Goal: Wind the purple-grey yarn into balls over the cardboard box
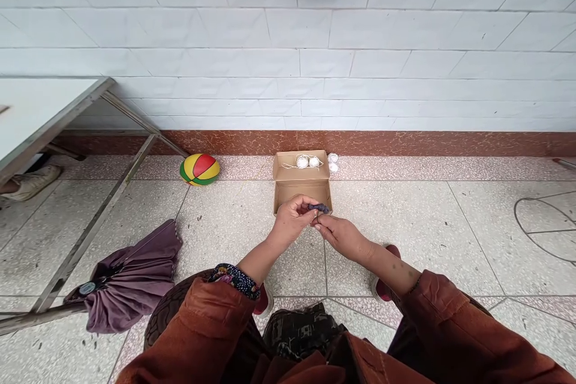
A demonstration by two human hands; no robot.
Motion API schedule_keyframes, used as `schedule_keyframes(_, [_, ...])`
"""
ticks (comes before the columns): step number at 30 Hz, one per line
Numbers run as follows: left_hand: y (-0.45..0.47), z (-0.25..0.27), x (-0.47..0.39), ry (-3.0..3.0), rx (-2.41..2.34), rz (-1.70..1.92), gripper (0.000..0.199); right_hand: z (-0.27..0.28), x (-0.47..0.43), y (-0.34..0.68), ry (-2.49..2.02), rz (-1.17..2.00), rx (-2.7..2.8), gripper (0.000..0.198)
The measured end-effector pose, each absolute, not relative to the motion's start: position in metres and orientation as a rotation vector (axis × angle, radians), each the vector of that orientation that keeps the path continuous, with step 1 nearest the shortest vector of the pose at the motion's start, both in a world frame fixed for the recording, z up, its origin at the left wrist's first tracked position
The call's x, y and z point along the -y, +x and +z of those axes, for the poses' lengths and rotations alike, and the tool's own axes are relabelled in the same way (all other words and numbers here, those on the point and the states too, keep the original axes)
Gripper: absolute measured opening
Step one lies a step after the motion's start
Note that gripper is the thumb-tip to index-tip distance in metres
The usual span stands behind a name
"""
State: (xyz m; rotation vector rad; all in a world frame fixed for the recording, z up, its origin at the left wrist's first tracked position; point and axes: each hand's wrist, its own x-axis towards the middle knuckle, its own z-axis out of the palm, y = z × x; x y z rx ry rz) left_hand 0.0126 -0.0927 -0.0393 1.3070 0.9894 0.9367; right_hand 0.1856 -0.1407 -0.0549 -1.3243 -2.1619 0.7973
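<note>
A small dark blue-purple bundle of yarn [320,208] is pinched between the thumb and fingers of my left hand [292,216]. Close beside it, my right hand [339,234] is closed, its thumb and index finger pressed together on what looks like a thin dark strand from the bundle. Both hands are over the front edge of an open cardboard box [281,191]. Two white yarn balls [308,161] lie in the far half of the box, with loose white strands around them. More white yarn balls [333,162] rest on the floor against its right side.
A red, yellow and green ball [200,169] sits left of the box. Nearer on the left is a folded purple umbrella [135,276], by a metal-framed table [96,93]. A wire frame [546,231] lies to the right. Behind the box stands a tiled wall [360,63].
</note>
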Motion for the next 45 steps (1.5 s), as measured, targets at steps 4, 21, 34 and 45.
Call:
schedule_keyframes(4, [0.010,-0.041,0.091,1.600,-1.118,0.927,0.014,-0.042,0.139,0.196,-1.236,0.669,2.188,0.019])
schedule_keyframes(21, [0.013,-0.030,0.094,1.085,-0.976,1.016,0.025,-0.051,0.141,0.186,-1.267,0.790,2.133,0.020])
schedule_keyframes(34, [0.014,-0.026,0.099,1.099,-0.810,0.693,0.024,-0.040,0.114,0.206,-1.287,0.724,1.874,0.021])
schedule_keyframes(45, [0.010,-0.030,0.092,1.088,-0.978,1.033,0.026,-0.050,0.145,0.186,-1.137,0.759,2.284,0.024])
